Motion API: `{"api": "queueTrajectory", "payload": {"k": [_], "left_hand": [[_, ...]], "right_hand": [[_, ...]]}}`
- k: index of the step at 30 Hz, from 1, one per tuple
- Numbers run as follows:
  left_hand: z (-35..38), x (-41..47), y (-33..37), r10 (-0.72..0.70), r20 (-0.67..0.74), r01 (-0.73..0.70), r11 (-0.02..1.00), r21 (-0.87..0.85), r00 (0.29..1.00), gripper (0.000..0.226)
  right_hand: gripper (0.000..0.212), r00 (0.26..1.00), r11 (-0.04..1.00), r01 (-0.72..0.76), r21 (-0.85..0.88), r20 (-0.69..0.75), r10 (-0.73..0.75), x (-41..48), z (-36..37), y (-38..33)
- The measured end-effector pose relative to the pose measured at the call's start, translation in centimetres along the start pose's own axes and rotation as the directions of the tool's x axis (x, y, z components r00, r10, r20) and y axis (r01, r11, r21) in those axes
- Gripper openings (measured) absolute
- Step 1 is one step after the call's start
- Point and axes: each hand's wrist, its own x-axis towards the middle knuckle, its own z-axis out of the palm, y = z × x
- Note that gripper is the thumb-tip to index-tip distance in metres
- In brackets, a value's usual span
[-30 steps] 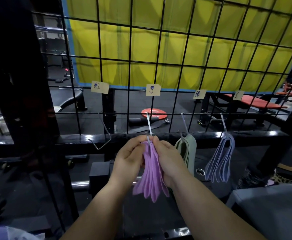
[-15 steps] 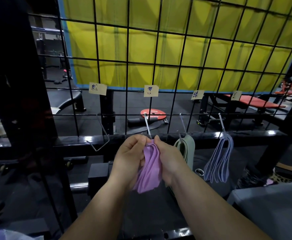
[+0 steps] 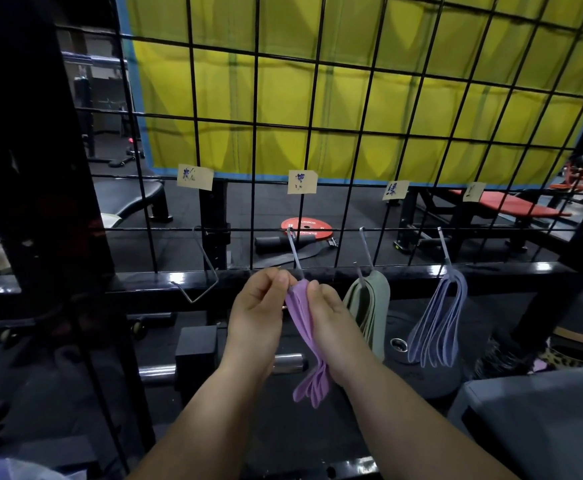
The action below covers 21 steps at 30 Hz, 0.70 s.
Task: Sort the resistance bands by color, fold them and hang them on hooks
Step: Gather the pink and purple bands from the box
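Our left hand [image 3: 255,317] and right hand [image 3: 331,327] are both closed on the folded purple bands [image 3: 312,382]. Their fingertips pinch the top of the bundle from either side, just where the second hook [image 3: 295,252] runs down into it. From the head view the hook's tip is hidden behind our fingers, so we cannot tell whether the loops already sit over it. To do this step well, we judge, every fold should be gathered at the top, slid over the tip together and let down into the bend before either hand lets go. A stray loop could slip off and undo the fold. The tails hang free below our wrists.

To the right, green bands [image 3: 369,306] and blue bands [image 3: 435,327] hang from their own hooks, near one another but apart. To the left is an empty hook [image 3: 210,265]. All four hooks hang on a black wire grid [image 3: 255,123], each beneath a paper label [image 3: 302,181] whose writing is too small to read. Behind the grid we see a yellow curtain [image 3: 352,98], a red weight plate [image 3: 305,226] on the dark floor [image 3: 352,209] and a red bench [image 3: 511,206].
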Motion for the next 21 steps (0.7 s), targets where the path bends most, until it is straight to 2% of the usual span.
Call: {"api": "queueTrajectory", "payload": {"k": [5, 9, 12, 17, 21], "left_hand": [[0.0, -0.1, -0.4, 0.029, -0.044, -0.025, 0.996, 0.086, 0.999, 0.026], [0.0, -0.3, 0.0, 0.083, -0.041, -0.075, 0.983, 0.169, 0.996, 0.020], [0.0, -0.3, 0.1, 0.118, -0.056, -0.107, 0.978, 0.182, 0.991, 0.020], [0.4, -0.4, 0.4, 0.100, -0.097, -0.092, 0.992, 0.084, 0.990, 0.019], [0.5, -0.1, 0.7, 0.078, -0.081, -0.075, 0.997, 0.035, 0.994, 0.019]], "right_hand": [[0.033, 0.999, 0.997, -0.046, 0.063, 0.022, 0.045, -0.3, 0.3, 0.4], [0.028, 1.000, 0.999, -0.010, 0.044, 0.016, 0.010, -0.4, 0.4, 0.9], [0.024, 1.000, 0.995, -0.005, 0.095, 0.022, 0.003, -0.5, 0.4, 0.8], [0.028, 0.996, 0.989, -0.063, 0.132, 0.072, 0.054, -0.5, 0.3, 0.8], [0.032, 0.996, 0.999, -0.036, 0.023, 0.077, 0.034, -0.8, -0.2, 0.9]]}}
